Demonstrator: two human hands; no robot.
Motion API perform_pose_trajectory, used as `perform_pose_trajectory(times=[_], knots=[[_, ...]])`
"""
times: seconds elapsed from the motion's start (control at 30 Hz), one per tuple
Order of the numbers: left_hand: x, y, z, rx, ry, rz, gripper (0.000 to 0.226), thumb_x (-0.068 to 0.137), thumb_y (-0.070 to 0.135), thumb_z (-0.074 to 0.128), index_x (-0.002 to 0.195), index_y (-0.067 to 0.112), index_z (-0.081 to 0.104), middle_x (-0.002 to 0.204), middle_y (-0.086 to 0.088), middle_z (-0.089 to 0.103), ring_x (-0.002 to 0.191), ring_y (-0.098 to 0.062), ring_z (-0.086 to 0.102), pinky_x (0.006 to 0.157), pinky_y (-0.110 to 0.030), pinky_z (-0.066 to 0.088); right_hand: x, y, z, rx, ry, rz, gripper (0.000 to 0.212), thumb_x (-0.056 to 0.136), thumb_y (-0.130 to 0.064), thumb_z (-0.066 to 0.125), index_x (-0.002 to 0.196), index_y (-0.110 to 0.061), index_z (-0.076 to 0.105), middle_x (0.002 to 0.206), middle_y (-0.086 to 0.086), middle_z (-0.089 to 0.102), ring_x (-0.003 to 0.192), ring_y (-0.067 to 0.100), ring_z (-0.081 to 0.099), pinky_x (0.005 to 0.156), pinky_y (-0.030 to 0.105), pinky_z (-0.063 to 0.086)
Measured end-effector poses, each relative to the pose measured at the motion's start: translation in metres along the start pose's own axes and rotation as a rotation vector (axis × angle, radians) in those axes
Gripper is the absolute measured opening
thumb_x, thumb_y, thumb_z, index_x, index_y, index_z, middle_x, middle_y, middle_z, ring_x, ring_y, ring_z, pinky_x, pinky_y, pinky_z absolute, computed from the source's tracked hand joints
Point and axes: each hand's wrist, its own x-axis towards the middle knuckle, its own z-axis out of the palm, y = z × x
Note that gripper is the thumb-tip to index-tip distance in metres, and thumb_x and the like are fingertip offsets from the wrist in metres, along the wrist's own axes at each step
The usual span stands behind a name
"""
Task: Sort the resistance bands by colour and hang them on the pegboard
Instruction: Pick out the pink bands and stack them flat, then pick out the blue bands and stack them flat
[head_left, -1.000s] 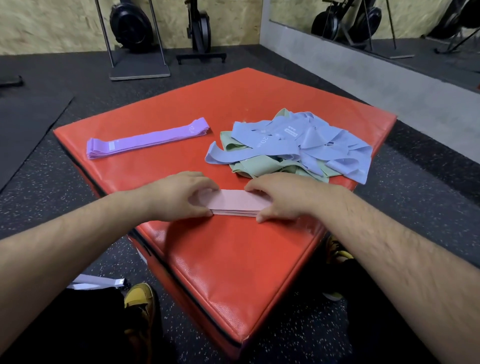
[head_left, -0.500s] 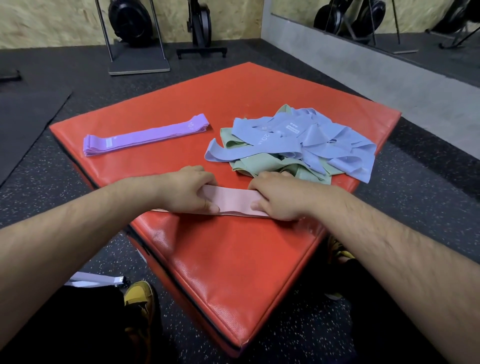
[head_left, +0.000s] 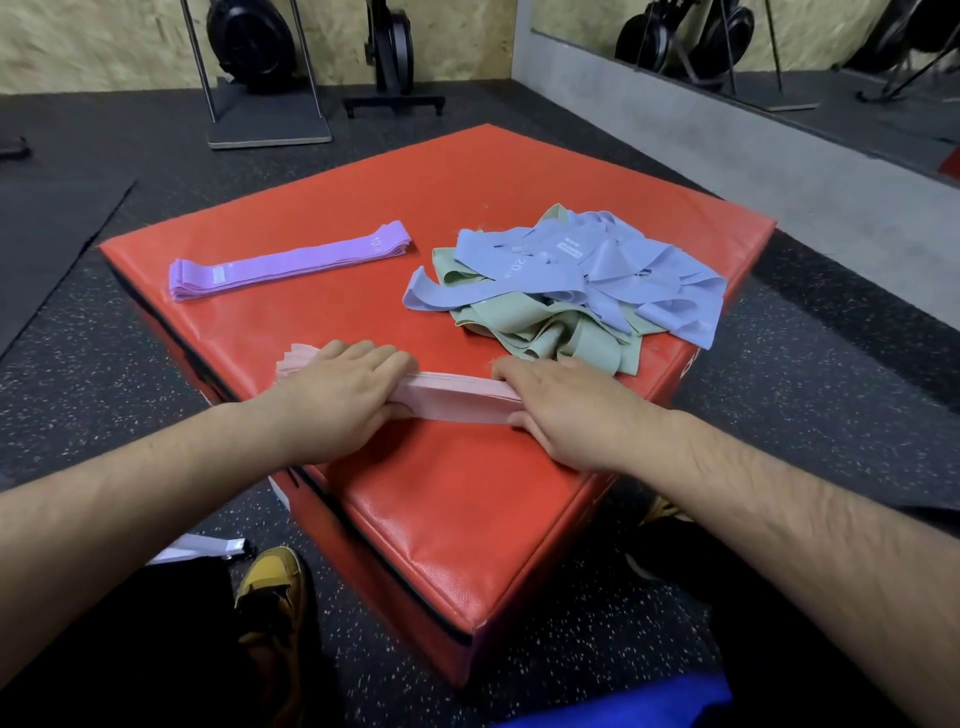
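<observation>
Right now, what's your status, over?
Left grip and right grip pinch pink bands on red pad. Purple bands stacked apart. Blue and green pile tangled beside right grip. No pegboard in view.

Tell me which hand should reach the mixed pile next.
Right, probably: the right hand lies beside the blue and green pile, while the left hand grips the pink stack farther off.

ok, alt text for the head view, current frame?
A person's left hand and right hand hold a flat stack of pink bands on a red padded box. Beyond the hands lie a neat stack of purple bands on the left, and a tangled heap of blue bands over green bands on the right.
</observation>
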Motion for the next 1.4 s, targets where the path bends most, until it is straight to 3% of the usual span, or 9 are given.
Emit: perform_pose_trajectory(times=[0.17, 0.27, 0.43, 0.57, 0.67, 0.8, 0.97, 1.2, 1.4], knots=[[-0.019, -0.023, -0.013, 0.014, -0.039, -0.065, 0.041, 0.085, 0.057, 0.036, 0.096, 0.021, 0.054, 0.088, 0.007, 0.059, 0.085, -0.023, 0.059, 0.073, -0.035, 0.037, -0.023, 0.025, -0.011, 0.116, -0.105, 0.118, 0.03, 0.094, -0.039, 0.06, 0.117, -0.025, 0.046, 0.106, -0.005, 0.062, 0.099, 0.021, 0.058, 0.084, 0.035, 0.045], [-0.03, -0.04, -0.025, -0.117, -0.144, -0.204, 0.028, 0.089, 0.049, 0.058, 0.096, 0.023, 0.051, 0.084, 0.018, 0.046, 0.092, -0.017, 0.049, 0.079, -0.034, 0.031, -0.032, 0.039, -0.019, 0.281, -0.168, 0.239, 0.024, 0.092, -0.039, 0.065, 0.111, -0.031, 0.052, 0.096, -0.018, 0.06, 0.088, 0.008, 0.058, 0.074, 0.028, 0.044], [-0.04, -0.057, -0.033, -0.518, -0.188, -0.433, 0.027, 0.079, 0.032, 0.078, 0.083, 0.016, 0.057, 0.08, -0.001, 0.065, 0.082, -0.023, 0.059, 0.079, -0.04, 0.048, -0.031, 0.047, -0.023, 0.454, -0.125, 0.326, 0.02, 0.085, -0.038, 0.075, 0.097, -0.035, 0.059, 0.086, -0.014, 0.068, 0.078, 0.002, 0.062, 0.071, 0.025, 0.05], [-0.045, -0.087, -0.046, -0.66, -0.233, -0.543, 0.036, 0.067, 0.047, 0.084, 0.082, 0.02, 0.065, 0.076, 0.003, 0.066, 0.071, -0.012, 0.059, 0.068, -0.029, 0.045, -0.001, 0.054, -0.044, 0.595, -0.033, 0.352, 0.018, 0.082, -0.031, 0.079, 0.092, -0.033, 0.064, 0.085, -0.012, 0.069, 0.071, 0.0, 0.062, 0.068, 0.022, 0.049], [-0.054, -0.114, -0.061, -0.999, -0.095, -0.702, 0.048, 0.049, 0.052, 0.082, 0.084, 0.02, 0.069, 0.073, 0.005, 0.066, 0.067, -0.005, 0.059, 0.063, -0.019, 0.046, 0.044, 0.053, -0.058, 0.694, 0.062, 0.385, 0.016, 0.085, -0.02, 0.076, 0.094, -0.028, 0.065, 0.085, -0.01, 0.066, 0.067, 0.001, 0.058, 0.064, 0.016, 0.047], [-0.056, -0.147, -0.054, -1.299, 0.119, -0.961, 0.019, 0.081, 0.013, 0.074, 0.092, 0.007, 0.061, 0.081, -0.01, 0.063, 0.058, -0.007, 0.062, 0.057, -0.022, 0.055, 0.122, 0.046, -0.056, 0.892, 0.147, 0.461, 0.024, 0.086, -0.007, 0.068, 0.107, -0.016, 0.059, 0.095, 0.007, 0.067, 0.068, 0.012, 0.062, 0.057, 0.021, 0.049], [-0.053, -0.186, -0.023, -1.256, 0.231, -1.202, 0.018, 0.084, 0.008, 0.07, 0.1, 0.009, 0.063, 0.078, -0.011, 0.063, 0.052, -0.013, 0.057, 0.046, -0.021, 0.049, 0.212, 0.038, -0.035, 0.887, 0.118, 0.529, 0.033, 0.082, -0.008, 0.067, 0.11, -0.018, 0.053, 0.101, 0.007, 0.067, 0.069, 0.019, 0.064, 0.053, 0.027, 0.049], [-0.044, -0.212, 0.019, -1.076, 0.28, -1.355, 0.023, 0.076, 0.018, 0.078, 0.088, 0.005, 0.065, 0.078, -0.012, 0.064, 0.068, -0.021, 0.058, 0.061, -0.03, 0.048, 0.277, 0.045, 0.004, 0.729, 0.045, 0.565, 0.028, 0.075, -0.015, 0.065, 0.101, -0.023, 0.055, 0.098, 0.005, 0.069, 0.091, 0.023, 0.067, 0.083, 0.043, 0.056], [-0.035, -0.215, 0.029, -0.922, 0.278, -1.415, 0.04, 0.06, 0.031, 0.08, 0.088, 0.012, 0.058, 0.088, -0.009, 0.067, 0.072, -0.024, 0.061, 0.072, -0.039, 0.055, 0.285, 0.048, 0.021, 0.608, -0.032, 0.55, 0.041, 0.081, -0.017, 0.061, 0.117, -0.021, 0.042, 0.097, 0.008, 0.064, 0.08, 0.025, 0.063, 0.063, 0.037, 0.047]])
